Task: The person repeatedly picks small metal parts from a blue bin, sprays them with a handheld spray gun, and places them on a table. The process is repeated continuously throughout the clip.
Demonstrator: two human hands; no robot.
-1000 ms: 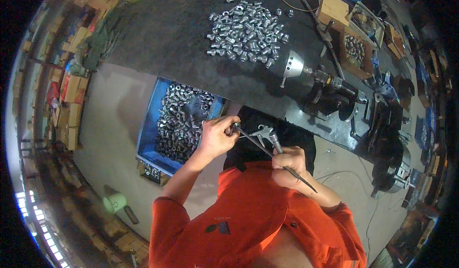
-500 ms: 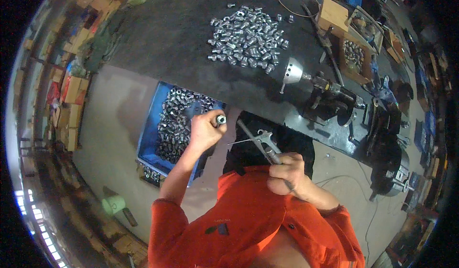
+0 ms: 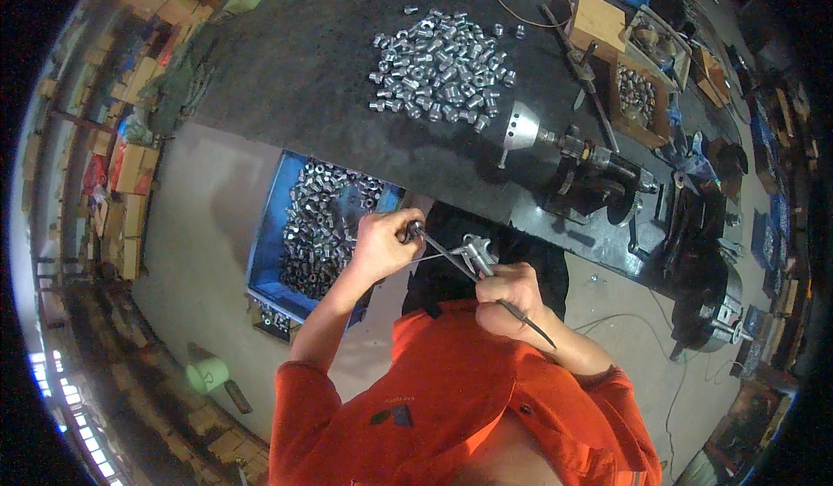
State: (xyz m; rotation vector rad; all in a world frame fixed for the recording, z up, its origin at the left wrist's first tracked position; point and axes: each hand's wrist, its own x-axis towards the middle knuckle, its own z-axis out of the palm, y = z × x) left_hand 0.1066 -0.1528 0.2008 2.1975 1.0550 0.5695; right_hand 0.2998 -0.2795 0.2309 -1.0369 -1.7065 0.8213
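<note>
My left hand (image 3: 382,245) pinches a small metal fitting (image 3: 413,228) between thumb and fingers, above the right edge of the blue crate. My right hand (image 3: 508,300) is closed around a silver air blow gun (image 3: 477,252) with a thin nozzle, and also around a long, dark, file-like rod (image 3: 451,259). The rod's tip meets the fitting at my left fingertips; whether it enters the bore I cannot tell. Its other end seems to stick out behind my right fist. Beneath my left forearm, the blue crate (image 3: 267,241) holds many metal fittings (image 3: 314,217).
On the dark workbench (image 3: 286,78) lies a heap of shiny fittings (image 3: 442,65). A bench machine with a silver conical head (image 3: 523,128) stands to its right. Beyond are a wooden box of parts (image 3: 636,95) and a cardboard box (image 3: 597,22). A pale green container (image 3: 206,373) lies on the floor.
My left hand has turned the fitting and moved slightly right and down. My right hand has come up and left, bringing the rod's tip to the fitting. The rod was apart from it before.
</note>
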